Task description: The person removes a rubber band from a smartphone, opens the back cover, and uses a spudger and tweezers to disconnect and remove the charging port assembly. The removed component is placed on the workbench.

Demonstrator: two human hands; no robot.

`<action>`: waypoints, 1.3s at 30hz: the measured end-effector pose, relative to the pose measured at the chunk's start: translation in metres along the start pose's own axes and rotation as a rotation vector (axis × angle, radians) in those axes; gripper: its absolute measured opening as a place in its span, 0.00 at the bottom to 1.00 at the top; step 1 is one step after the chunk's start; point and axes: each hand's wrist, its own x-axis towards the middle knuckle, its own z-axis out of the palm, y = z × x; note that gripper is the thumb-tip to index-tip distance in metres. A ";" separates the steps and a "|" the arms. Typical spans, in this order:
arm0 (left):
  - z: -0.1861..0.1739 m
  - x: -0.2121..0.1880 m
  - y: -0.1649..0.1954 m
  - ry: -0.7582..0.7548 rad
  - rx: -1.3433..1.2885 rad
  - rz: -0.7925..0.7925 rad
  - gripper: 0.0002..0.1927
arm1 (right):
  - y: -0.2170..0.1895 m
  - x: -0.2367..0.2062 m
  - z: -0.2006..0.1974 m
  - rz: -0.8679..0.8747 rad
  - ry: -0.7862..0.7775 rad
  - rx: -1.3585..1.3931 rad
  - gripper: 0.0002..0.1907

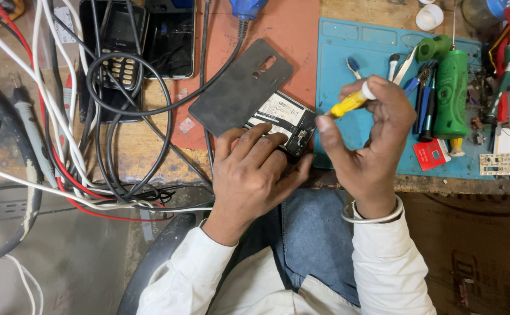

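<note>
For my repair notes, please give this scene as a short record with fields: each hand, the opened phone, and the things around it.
left hand: lies flat on the opened phone, pressing it to the bench
right hand: fingers grip a yellow-handled screwdriver, tip towards the phone
back cover: dark, removed, lying beside the phone
blue mat: carries a green tool, tweezers and small drivers
left side: tangled cables, a keypad phone

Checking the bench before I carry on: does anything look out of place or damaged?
The opened phone lies with its insides bared; its dark back cover lies askew over it. Black and white cables sprawl tangled on the left.
</note>
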 end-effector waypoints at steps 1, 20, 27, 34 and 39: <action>0.000 0.000 0.000 0.003 0.001 0.002 0.18 | 0.000 0.001 0.001 0.008 0.006 0.000 0.29; -0.001 0.000 -0.001 0.004 0.008 0.006 0.18 | -0.008 0.005 0.005 0.041 0.005 0.016 0.32; -0.001 0.000 0.001 0.002 0.012 0.007 0.18 | -0.009 0.002 0.005 0.139 0.047 0.074 0.31; 0.000 0.000 0.000 -0.001 0.016 0.007 0.18 | -0.006 -0.001 0.003 0.083 0.015 0.027 0.31; 0.000 -0.001 0.000 0.007 0.011 0.006 0.17 | -0.006 0.000 0.004 0.087 -0.010 -0.056 0.36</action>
